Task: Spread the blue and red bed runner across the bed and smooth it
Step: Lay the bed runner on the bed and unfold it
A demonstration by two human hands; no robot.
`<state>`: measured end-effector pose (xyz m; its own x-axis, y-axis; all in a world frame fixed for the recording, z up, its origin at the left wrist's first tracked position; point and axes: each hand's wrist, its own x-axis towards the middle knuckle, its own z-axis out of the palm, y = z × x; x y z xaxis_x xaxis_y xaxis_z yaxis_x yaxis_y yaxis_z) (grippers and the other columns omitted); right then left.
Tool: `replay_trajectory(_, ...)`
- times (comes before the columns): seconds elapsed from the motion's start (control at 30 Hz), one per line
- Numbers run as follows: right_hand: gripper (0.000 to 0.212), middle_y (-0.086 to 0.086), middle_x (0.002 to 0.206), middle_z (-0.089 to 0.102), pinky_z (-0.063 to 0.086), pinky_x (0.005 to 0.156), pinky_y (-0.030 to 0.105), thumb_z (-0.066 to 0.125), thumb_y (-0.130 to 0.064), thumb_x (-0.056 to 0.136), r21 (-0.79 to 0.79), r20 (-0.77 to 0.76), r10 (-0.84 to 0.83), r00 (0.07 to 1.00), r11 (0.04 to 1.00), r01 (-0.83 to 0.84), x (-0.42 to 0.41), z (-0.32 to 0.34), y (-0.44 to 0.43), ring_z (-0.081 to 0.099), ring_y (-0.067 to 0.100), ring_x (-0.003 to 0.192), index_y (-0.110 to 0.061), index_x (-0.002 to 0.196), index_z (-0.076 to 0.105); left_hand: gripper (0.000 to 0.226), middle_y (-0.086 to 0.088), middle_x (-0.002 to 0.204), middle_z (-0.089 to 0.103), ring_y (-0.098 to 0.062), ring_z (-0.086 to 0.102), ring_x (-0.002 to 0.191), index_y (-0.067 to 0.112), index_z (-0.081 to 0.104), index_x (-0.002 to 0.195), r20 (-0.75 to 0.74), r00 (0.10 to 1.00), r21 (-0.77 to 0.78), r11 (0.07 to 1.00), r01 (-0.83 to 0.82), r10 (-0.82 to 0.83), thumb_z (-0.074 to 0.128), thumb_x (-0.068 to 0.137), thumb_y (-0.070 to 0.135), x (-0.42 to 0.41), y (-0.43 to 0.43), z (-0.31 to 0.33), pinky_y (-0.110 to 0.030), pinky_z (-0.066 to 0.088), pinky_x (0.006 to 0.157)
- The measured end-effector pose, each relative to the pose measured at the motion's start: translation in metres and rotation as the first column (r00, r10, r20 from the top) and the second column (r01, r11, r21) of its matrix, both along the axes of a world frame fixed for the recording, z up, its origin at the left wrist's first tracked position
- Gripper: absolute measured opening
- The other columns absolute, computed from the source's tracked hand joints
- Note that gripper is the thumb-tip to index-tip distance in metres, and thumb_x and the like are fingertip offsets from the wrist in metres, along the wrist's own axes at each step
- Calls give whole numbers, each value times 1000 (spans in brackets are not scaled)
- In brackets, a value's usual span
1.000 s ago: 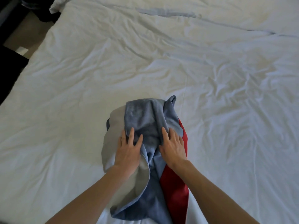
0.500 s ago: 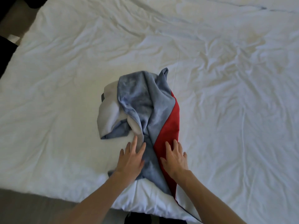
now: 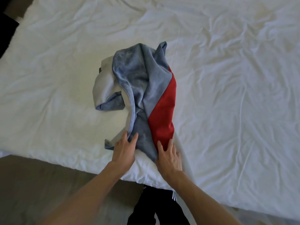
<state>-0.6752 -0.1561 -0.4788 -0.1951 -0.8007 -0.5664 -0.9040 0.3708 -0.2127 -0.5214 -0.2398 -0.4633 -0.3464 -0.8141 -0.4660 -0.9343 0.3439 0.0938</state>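
Observation:
The blue and red bed runner (image 3: 142,88) lies bunched in a crumpled heap on the white bed (image 3: 227,95), near its front edge, with its pale grey underside turned up on the left. My left hand (image 3: 124,148) rests flat on the runner's near left edge, with a blue fold between thumb and forefinger. My right hand (image 3: 168,156) lies flat on the near tip, its fingers spread over the red panel. Neither hand is closed around the cloth.
The wrinkled white duvet stretches far to the right and back. The bed's front edge (image 3: 81,164) runs just below my hands, with brown floor (image 3: 32,192) beneath. My dark trousers (image 3: 155,208) show below. Something dark (image 3: 6,30) stands at the far left.
Both hands have slid from the middle of the bunched runner back to its near end. The view has dropped, so the bed's edge and the floor now show.

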Motion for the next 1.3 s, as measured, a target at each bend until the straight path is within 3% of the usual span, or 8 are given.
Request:
replay_trajectory(0.07,64,24,128,42,44,83,38,58,-27,85,-36,-12,-80,997,996,80,8,-2,5,51,32,102,-22,143,31,70,-16,131,39,-30,50,111,20,20,148,32,999,-7,1000,-1,2,53,88,5,-2,-3,0,-38,42,96)
replay_trajectory(0.13,62,16,110,47,44,79,36,58,-24,85,-43,-8,-140,990,989,140,11,-2,7,52,29,90,-21,141,33,61,-14,121,47,-28,52,106,18,26,145,49,999,-33,999,13,-11,51,90,7,-4,-8,-3,-37,43,91)
replay_trajectory(0.33,72,10,115,48,45,81,37,54,-2,84,1,92,-168,981,986,169,6,5,8,58,29,93,-18,144,19,30,-14,91,59,-30,59,83,9,55,114,-107,991,-20,996,-84,81,53,85,-1,3,-17,-16,-40,50,72)
replay_trajectory(0.6,67,10,112,48,45,77,37,56,-1,81,-94,61,-182,981,978,187,-20,35,16,57,31,92,-19,139,27,49,-14,107,58,-30,58,98,11,51,127,-278,957,-6,996,-85,80,48,83,-9,-6,7,1,-39,49,83)
replay_trajectory(0.73,54,10,102,47,41,69,36,55,-2,83,-162,-1,-120,993,980,118,-47,52,20,55,33,75,-18,131,37,53,-14,117,55,-28,55,106,12,44,138,-302,945,0,991,-135,128,48,88,-6,-17,24,8,-37,47,93)
replay_trajectory(0.9,37,10,97,46,40,65,35,51,-10,89,-192,-42,-55,998,980,46,-81,65,29,45,29,62,-17,124,43,46,-14,107,56,-28,56,97,12,48,134,-317,935,-9,985,-172,161,49,90,-1,-40,41,23,-37,48,86)
replay_trajectory(1.13,41,9,100,43,42,61,35,44,-9,90,-212,1,53,999,976,-52,-125,75,33,50,31,62,-20,129,38,25,-9,89,54,-26,55,79,15,56,116,-338,910,-109,950,-292,241,54,91,8,-75,62,42,-35,49,69)
replay_trajectory(1.3,47,10,99,44,48,63,39,47,-1,85,-235,28,154,988,961,-143,-161,88,43,50,32,61,-21,126,38,30,-13,94,57,-31,58,81,13,55,118,-354,847,-133,874,-466,398,62,89,14,-108,88,60,-39,49,67)
